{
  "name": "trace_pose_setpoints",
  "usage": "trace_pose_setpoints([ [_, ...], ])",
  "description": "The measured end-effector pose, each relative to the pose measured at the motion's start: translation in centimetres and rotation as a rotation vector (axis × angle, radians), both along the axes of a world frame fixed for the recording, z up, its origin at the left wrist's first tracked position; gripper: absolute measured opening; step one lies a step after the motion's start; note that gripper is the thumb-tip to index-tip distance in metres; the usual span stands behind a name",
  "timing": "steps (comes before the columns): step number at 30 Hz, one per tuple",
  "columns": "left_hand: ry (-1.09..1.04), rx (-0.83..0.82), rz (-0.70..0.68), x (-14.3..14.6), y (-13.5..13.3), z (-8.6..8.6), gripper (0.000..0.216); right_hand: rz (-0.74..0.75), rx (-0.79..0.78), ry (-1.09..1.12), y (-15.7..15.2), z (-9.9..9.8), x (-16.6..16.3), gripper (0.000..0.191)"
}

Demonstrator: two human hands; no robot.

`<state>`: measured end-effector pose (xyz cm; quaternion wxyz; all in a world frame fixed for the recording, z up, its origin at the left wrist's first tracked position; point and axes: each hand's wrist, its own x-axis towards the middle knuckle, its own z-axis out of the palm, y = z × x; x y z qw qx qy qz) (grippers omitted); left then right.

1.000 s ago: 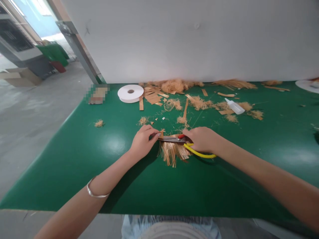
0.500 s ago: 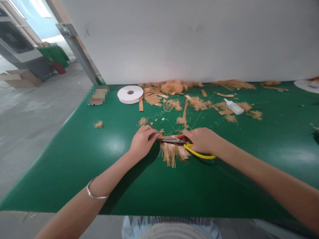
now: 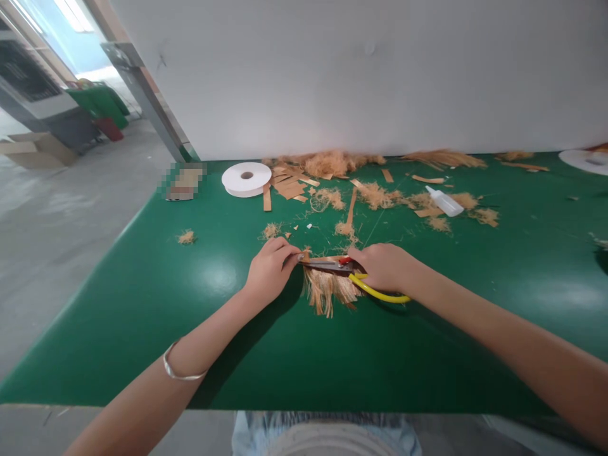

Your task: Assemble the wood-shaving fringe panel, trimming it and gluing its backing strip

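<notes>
2 bare hands meet near the middle of the table. The left hand [image 3: 270,269] has thumb and forefinger pinched on the upper left end of a tan, fringed piece of fibrous strip [image 3: 327,292], which lies between the hands, strands toward the person. The right hand [image 3: 384,269] is closed around metal scissors with yellow and red handles [image 3: 380,296]; their blades lie along the top of the fringe, tips close to the left fingers. How far the blades are parted is too small to tell.

Judging by its look, the lower part is already split into many loose strands, while a narrow band above seems whole; whether more cutting is left, I cannot tell.

Beyond the hands lie wispy tan fibre tufts [image 3: 379,196], flat tan strips [image 3: 287,186], 1 white plastic bottle with a pointed nozzle [image 3: 446,202] and 1 flat white roll with a dark core [image 3: 246,179], crowding the far edge against a pale wall [image 3: 332,76]. The glossy green tabletop [image 3: 266,373] offers open room toward the near edge and left of the left hand, where the slanting edge borders grey floor.
</notes>
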<state>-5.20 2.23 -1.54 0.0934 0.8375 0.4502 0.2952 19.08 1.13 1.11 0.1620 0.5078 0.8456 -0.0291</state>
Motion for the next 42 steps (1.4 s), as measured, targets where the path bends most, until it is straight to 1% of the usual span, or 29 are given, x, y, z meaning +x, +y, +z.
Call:
trace_pose_setpoints([
  [10,-0.011,-0.058,0.015,0.1,-0.1,0.2,0.012,-0.017,-0.004,-0.013,-0.2,0.3,-0.2,0.033],
  [18,-0.012,-0.059,0.040,0.1,0.0,0.1,0.011,-0.014,0.008,-0.015,-0.3,0.4,-0.2,0.033],
  [25,-0.029,-0.069,0.031,0.0,0.0,0.1,0.012,-0.009,0.017,-0.024,-0.2,0.3,-0.2,0.033],
  [29,-0.043,-0.081,0.043,0.1,0.1,0.1,0.011,-0.002,0.023,0.012,-0.3,0.1,0.0,0.032],
  [32,-0.048,-0.095,0.061,0.1,0.1,0.0,0.011,-0.011,0.049,0.045,-0.3,0.4,0.2,0.032],
  [35,-0.035,-0.103,0.083,0.0,0.3,-0.1,0.011,-0.030,0.075,0.065,-0.2,1.1,0.5,0.033],
  [38,-0.024,-0.100,0.100,0.0,0.3,-0.1,0.012,-0.035,0.085,0.074,-0.1,1.7,0.7,0.039],
  [41,-0.017,-0.106,0.099,0.0,0.3,-0.1,0.012,-0.036,0.095,0.068,-0.1,1.9,0.8,0.058],
  [42,-0.014,-0.108,0.098,0.0,0.3,-0.1,0.012,-0.038,0.097,0.066,-0.2,1.9,0.7,0.061],
])
